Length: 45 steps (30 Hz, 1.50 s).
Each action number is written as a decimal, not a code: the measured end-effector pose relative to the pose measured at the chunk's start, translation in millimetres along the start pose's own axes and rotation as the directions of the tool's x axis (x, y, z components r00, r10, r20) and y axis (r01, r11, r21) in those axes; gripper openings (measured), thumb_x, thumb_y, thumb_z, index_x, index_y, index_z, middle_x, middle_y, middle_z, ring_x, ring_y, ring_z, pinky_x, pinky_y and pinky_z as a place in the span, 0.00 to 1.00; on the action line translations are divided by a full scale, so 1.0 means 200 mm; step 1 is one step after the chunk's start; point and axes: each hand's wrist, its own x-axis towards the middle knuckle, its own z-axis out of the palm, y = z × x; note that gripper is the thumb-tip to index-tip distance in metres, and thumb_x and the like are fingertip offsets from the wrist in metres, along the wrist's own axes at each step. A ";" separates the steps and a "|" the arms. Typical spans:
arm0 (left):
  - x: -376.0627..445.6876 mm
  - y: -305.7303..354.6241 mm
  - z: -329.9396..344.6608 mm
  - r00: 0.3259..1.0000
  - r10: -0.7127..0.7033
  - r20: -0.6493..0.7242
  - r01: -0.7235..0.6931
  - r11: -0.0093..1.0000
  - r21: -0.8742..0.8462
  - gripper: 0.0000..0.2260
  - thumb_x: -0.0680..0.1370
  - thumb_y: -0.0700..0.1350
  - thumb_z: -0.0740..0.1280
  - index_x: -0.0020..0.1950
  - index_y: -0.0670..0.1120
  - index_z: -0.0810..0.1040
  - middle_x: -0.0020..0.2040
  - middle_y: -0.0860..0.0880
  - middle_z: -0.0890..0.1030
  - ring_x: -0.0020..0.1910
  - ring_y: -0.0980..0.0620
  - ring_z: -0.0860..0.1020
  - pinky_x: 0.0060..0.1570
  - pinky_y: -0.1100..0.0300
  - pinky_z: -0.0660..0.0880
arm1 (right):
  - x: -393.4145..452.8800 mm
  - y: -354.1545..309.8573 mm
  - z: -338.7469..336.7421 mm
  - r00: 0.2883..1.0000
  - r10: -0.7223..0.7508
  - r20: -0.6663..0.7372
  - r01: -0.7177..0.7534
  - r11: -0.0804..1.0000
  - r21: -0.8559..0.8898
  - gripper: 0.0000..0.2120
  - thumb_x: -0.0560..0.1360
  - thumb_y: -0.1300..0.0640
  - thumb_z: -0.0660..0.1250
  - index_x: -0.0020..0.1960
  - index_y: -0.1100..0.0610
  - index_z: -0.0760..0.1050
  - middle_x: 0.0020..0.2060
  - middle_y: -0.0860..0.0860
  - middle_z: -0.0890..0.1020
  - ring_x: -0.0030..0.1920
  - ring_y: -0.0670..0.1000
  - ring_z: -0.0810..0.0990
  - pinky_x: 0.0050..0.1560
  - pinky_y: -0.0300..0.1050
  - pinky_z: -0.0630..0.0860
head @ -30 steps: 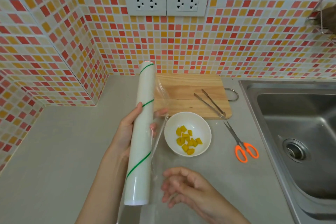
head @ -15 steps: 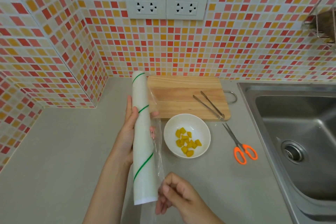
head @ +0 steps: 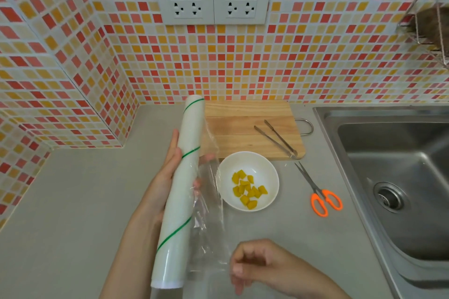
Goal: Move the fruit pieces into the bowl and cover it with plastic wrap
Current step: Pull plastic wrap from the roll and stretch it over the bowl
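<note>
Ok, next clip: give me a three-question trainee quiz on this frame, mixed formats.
1. True or false: the fruit pieces are already in the bowl.
2. Which hand holds the plastic wrap roll? A) left hand B) right hand C) neither
3. Fill in: the tongs lie on the ____.

Key
1. True; the cutting board holds no fruit.
2. A; the right hand pinches the loose film pulled from the roll.
3. cutting board; the scissors lie on the counter.
</note>
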 end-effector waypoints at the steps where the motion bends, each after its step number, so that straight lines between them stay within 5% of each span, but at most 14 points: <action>1: 0.00 0.00 0.01 1.000 0.002 0.018 -0.002 1.000 0.015 0.24 0.74 0.57 0.62 0.66 0.75 0.60 0.60 0.40 0.80 0.23 0.52 0.73 0.25 0.62 0.75 | 0.03 0.01 -0.02 1.000 0.021 -0.007 -0.021 1.000 -0.020 0.06 0.74 0.58 0.68 0.50 0.56 0.77 0.44 0.55 0.80 0.43 0.48 0.80 0.50 0.38 0.74; 3: 0.00 0.00 0.04 0.999 -0.009 0.047 0.008 0.999 0.032 0.24 0.73 0.57 0.65 0.66 0.74 0.62 0.60 0.41 0.81 0.24 0.52 0.73 0.25 0.62 0.75 | 0.09 0.00 -0.06 0.995 0.031 -0.097 -0.023 0.997 0.077 0.19 0.71 0.55 0.71 0.61 0.54 0.74 0.54 0.52 0.80 0.50 0.45 0.80 0.54 0.39 0.75; 5: -0.01 -0.02 0.07 0.997 -0.017 0.079 0.015 0.999 0.037 0.25 0.72 0.57 0.65 0.66 0.74 0.63 0.58 0.44 0.82 0.25 0.51 0.73 0.26 0.61 0.75 | 0.18 -0.07 -0.06 0.973 -0.064 -0.220 0.125 0.953 0.275 0.25 0.67 0.43 0.71 0.61 0.51 0.75 0.55 0.50 0.82 0.53 0.48 0.81 0.53 0.43 0.77; 9: -0.01 -0.04 0.12 0.994 -0.010 0.107 0.005 0.999 0.044 0.23 0.75 0.54 0.63 0.67 0.71 0.63 0.50 0.46 0.82 0.25 0.51 0.74 0.25 0.60 0.74 | 0.37 -0.24 -0.03 0.880 -0.132 -0.457 0.383 0.767 0.516 0.15 0.74 0.45 0.63 0.47 0.57 0.79 0.34 0.54 0.84 0.34 0.53 0.83 0.37 0.44 0.78; 15: -0.02 -0.05 0.10 0.999 -0.008 0.036 0.002 0.989 0.151 0.21 0.75 0.56 0.61 0.64 0.75 0.63 0.58 0.41 0.81 0.28 0.48 0.76 0.29 0.59 0.77 | 0.42 -0.26 -0.05 0.675 -0.039 -0.737 0.471 0.791 0.390 0.12 0.76 0.55 0.63 0.34 0.52 0.75 0.17 0.46 0.68 0.16 0.45 0.62 0.19 0.33 0.58; 19: 0.01 -0.08 0.08 0.992 0.028 -0.127 -0.007 0.987 0.162 0.19 0.77 0.48 0.61 0.60 0.73 0.70 0.47 0.44 0.80 0.33 0.52 0.76 0.32 0.60 0.77 | 0.40 -0.25 -0.09 0.423 0.010 -0.906 0.464 0.856 0.226 0.14 0.78 0.55 0.60 0.34 0.53 0.71 0.16 0.44 0.65 0.18 0.43 0.61 0.18 0.32 0.59; 21: 0.05 -0.10 0.09 0.978 0.061 -0.198 -0.045 0.995 0.085 0.22 0.77 0.43 0.62 0.60 0.70 0.72 0.41 0.47 0.75 0.31 0.54 0.74 0.28 0.64 0.73 | 0.38 -0.26 -0.12 0.371 0.011 -0.928 0.465 0.863 0.196 0.14 0.78 0.55 0.60 0.34 0.52 0.71 0.17 0.44 0.64 0.18 0.43 0.60 0.18 0.32 0.59; 23: 0.07 -0.12 0.16 0.986 -0.019 -0.164 0.012 0.999 -0.041 0.15 0.73 0.50 0.65 0.59 0.64 0.76 0.45 0.48 0.78 0.25 0.55 0.73 0.21 0.67 0.69 | 0.37 -0.27 -0.13 0.374 0.014 -0.927 0.493 0.844 0.212 0.13 0.78 0.56 0.59 0.35 0.53 0.70 0.17 0.46 0.63 0.18 0.44 0.59 0.18 0.32 0.57; 26: 0.07 -0.17 0.24 0.981 -0.096 -0.171 0.101 0.995 0.019 0.29 0.62 0.64 0.67 0.61 0.53 0.77 0.55 0.46 0.80 0.24 0.57 0.67 0.17 0.68 0.60 | 0.35 -0.30 -0.12 0.407 0.020 -0.913 0.582 0.765 0.276 0.13 0.79 0.57 0.59 0.36 0.55 0.70 0.17 0.47 0.62 0.17 0.44 0.57 0.17 0.33 0.55; 30: 0.05 -0.26 0.28 0.989 -0.119 -0.086 0.137 0.960 0.244 0.25 0.64 0.62 0.72 0.54 0.48 0.82 0.47 0.45 0.84 0.40 0.48 0.79 0.33 0.61 0.73 | 0.32 -0.38 -0.08 0.502 -0.068 -0.862 0.646 0.692 0.321 0.13 0.79 0.57 0.58 0.36 0.54 0.73 0.15 0.47 0.63 0.14 0.45 0.57 0.17 0.31 0.54; 32: 0.03 -0.31 0.28 0.978 -0.198 -0.059 0.204 0.973 0.105 0.22 0.67 0.60 0.70 0.51 0.45 0.84 0.43 0.44 0.85 0.40 0.49 0.82 0.38 0.59 0.78 | 0.31 -0.42 -0.08 0.566 -0.122 -0.815 0.672 0.641 0.371 0.12 0.79 0.58 0.59 0.39 0.54 0.75 0.15 0.47 0.63 0.14 0.45 0.57 0.17 0.32 0.54; 36: 0.02 -0.27 0.24 0.973 -0.227 -0.027 0.223 0.969 -0.105 0.25 0.62 0.59 0.73 0.49 0.42 0.80 0.34 0.44 0.79 0.28 0.49 0.78 0.28 0.60 0.76 | 0.29 -0.42 -0.12 0.644 -0.040 -0.764 0.645 0.565 0.514 0.10 0.79 0.59 0.58 0.43 0.57 0.76 0.14 0.48 0.63 0.13 0.45 0.57 0.16 0.31 0.57; 42: 0.02 -0.18 0.17 0.994 -0.089 -0.063 0.090 0.996 0.017 0.24 0.69 0.50 0.72 0.64 0.52 0.72 0.48 0.43 0.82 0.32 0.48 0.79 0.30 0.60 0.76 | 0.28 -0.37 -0.17 0.442 -0.029 -0.896 0.663 0.684 0.305 0.12 0.79 0.62 0.56 0.40 0.56 0.75 0.14 0.46 0.63 0.15 0.44 0.58 0.17 0.33 0.56; 45: 0.01 -0.17 0.13 0.994 -0.075 -0.080 0.083 0.991 0.102 0.24 0.69 0.47 0.71 0.65 0.54 0.73 0.46 0.47 0.83 0.35 0.50 0.80 0.34 0.56 0.80 | 0.25 -0.37 -0.20 0.325 -0.105 -0.940 0.602 0.790 0.120 0.13 0.78 0.59 0.58 0.38 0.51 0.76 0.16 0.45 0.63 0.18 0.44 0.59 0.20 0.34 0.58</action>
